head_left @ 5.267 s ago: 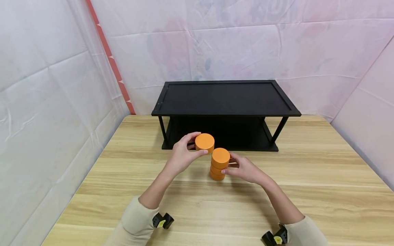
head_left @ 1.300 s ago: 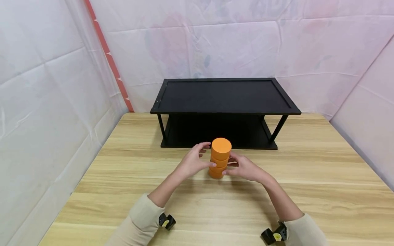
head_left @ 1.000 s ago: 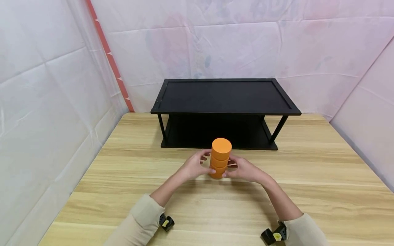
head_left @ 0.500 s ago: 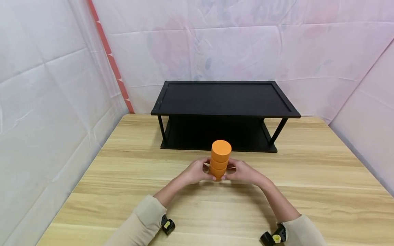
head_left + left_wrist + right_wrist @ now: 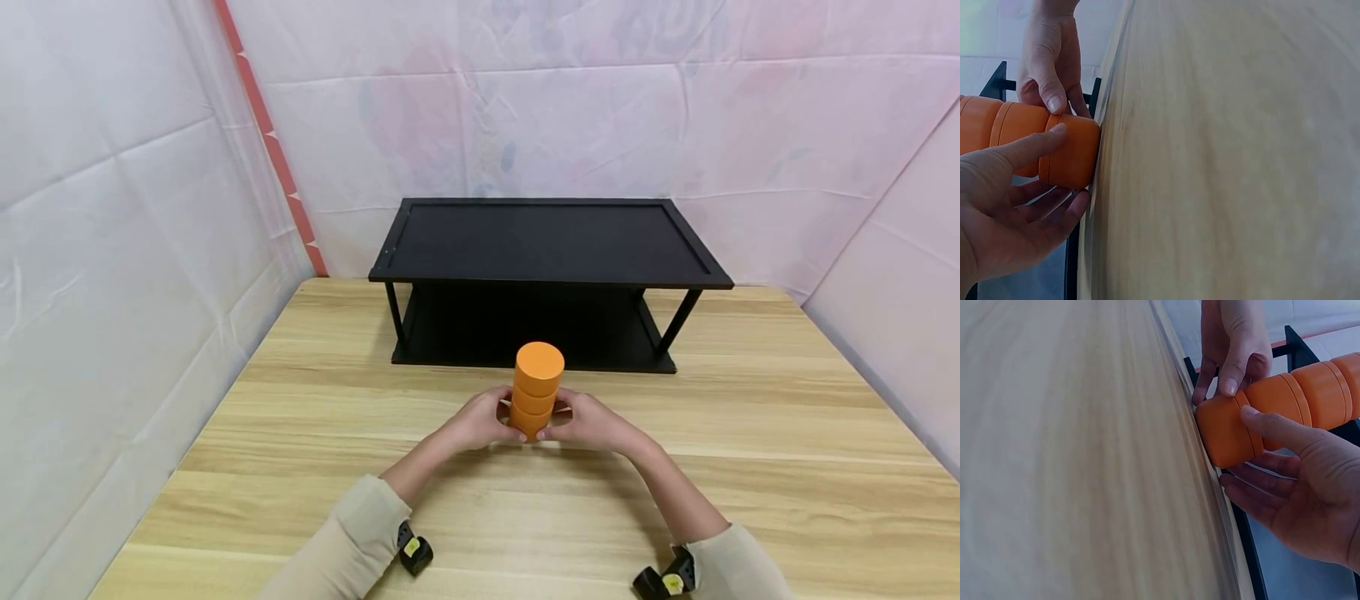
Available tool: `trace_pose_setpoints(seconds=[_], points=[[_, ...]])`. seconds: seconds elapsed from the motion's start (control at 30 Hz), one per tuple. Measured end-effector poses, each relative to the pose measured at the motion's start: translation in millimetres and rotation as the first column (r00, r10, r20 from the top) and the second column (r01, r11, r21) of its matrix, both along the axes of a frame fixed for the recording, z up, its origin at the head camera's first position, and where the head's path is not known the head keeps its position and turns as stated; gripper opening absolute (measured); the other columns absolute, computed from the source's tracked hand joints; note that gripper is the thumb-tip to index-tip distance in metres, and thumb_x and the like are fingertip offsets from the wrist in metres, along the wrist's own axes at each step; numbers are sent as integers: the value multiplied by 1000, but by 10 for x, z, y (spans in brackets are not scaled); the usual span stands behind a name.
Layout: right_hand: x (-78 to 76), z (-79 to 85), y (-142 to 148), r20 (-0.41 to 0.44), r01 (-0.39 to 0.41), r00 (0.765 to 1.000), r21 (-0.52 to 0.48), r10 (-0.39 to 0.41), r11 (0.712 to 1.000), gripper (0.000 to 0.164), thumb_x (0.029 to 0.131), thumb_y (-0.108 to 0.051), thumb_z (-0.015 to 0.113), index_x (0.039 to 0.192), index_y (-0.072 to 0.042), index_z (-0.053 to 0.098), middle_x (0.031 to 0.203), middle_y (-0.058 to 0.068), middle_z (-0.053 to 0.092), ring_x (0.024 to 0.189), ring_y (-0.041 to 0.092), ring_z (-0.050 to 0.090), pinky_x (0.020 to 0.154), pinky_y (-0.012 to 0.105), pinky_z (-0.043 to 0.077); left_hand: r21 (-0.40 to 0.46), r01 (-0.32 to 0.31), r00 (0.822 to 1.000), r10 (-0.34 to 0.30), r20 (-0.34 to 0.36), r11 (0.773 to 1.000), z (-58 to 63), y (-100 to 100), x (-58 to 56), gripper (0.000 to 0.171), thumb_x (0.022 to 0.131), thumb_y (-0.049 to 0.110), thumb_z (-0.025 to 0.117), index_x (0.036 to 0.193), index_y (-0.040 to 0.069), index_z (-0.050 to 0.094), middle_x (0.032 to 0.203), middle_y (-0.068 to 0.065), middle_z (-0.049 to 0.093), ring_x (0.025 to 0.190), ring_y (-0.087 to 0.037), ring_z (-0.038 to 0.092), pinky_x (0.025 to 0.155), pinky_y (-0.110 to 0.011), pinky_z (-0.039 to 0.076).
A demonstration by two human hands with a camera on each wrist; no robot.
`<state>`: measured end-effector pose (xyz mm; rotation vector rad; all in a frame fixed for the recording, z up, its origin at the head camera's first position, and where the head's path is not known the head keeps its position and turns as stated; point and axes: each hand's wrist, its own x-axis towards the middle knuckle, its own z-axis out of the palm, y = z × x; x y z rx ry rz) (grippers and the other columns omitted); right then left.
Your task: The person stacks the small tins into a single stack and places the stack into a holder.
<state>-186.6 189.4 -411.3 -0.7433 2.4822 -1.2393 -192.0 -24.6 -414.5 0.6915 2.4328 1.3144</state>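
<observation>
An upright stack of round orange containers (image 5: 534, 396) stands on the wooden table, in front of the black rack. Seams round their sides show in both wrist views. My left hand (image 5: 480, 419) grips the bottom of the stack from the left, thumb in front and fingers behind. From the right, my right hand (image 5: 592, 422) holds the same low part, its thumb close to the left thumb. In the left wrist view the bottom container (image 5: 1075, 153) sits at the table surface between both hands. The right wrist view shows the right thumb (image 5: 1279, 428) pressed on it near the seam.
A black two-tier rack (image 5: 551, 242) stands behind the stack, its lower shelf (image 5: 480, 333) close to the containers. White sheeting (image 5: 570, 125) rises behind and on both sides of the wooden table (image 5: 300, 433). A small black camera (image 5: 415, 550) is strapped at each cuff.
The left hand has set the container it held on top of the stack, then slid down to the bottom. The right hand has moved slightly lower on the stack. Over the last half second little differs.
</observation>
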Motion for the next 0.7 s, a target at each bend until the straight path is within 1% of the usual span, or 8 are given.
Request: trace_pose_setpoints(seconds=[0.23, 0.4, 0.53, 0.7], points=[[0, 10, -5, -13, 3, 1000, -1, -3, 1000, 50, 78, -23, 75, 117, 0, 55, 112, 11, 58, 100, 26, 57, 85, 40, 47, -18, -15, 1000, 15, -24, 1000, -9, 20, -9, 57, 72, 8, 79, 123, 4, 53, 111, -6, 59, 96, -16, 57, 82, -27, 47], [3, 6, -6, -16, 11, 1000, 3, -11, 1000, 49, 78, -22, 75, 117, 0, 55, 112, 11, 59, 100, 25, 57, 84, 39, 48, -25, -15, 999, 15, -30, 1000, -10, 27, -7, 57, 74, 8, 78, 124, 4, 52, 112, -7, 59, 98, -16, 57, 82, -25, 47], [28, 27, -20, -14, 8, 1000, 0, -8, 1000, 48, 78, -20, 75, 116, 1, 55, 112, 12, 59, 100, 27, 57, 85, 40, 47, -33, -12, 999, 11, -30, 999, -7, 16, 2, 56, 74, 8, 78, 124, 3, 52, 112, -7, 59, 98, -17, 57, 83, -25, 47], [45, 46, -32, -16, 3, 1000, -13, -3, 1000, 48, 78, -18, 75, 116, 3, 55, 111, 14, 59, 100, 28, 57, 85, 42, 47, -48, -8, 999, 7, -37, 999, 3, 6, 12, 54, 73, 9, 78, 121, 3, 54, 109, -6, 61, 96, -16, 57, 83, -26, 47]])
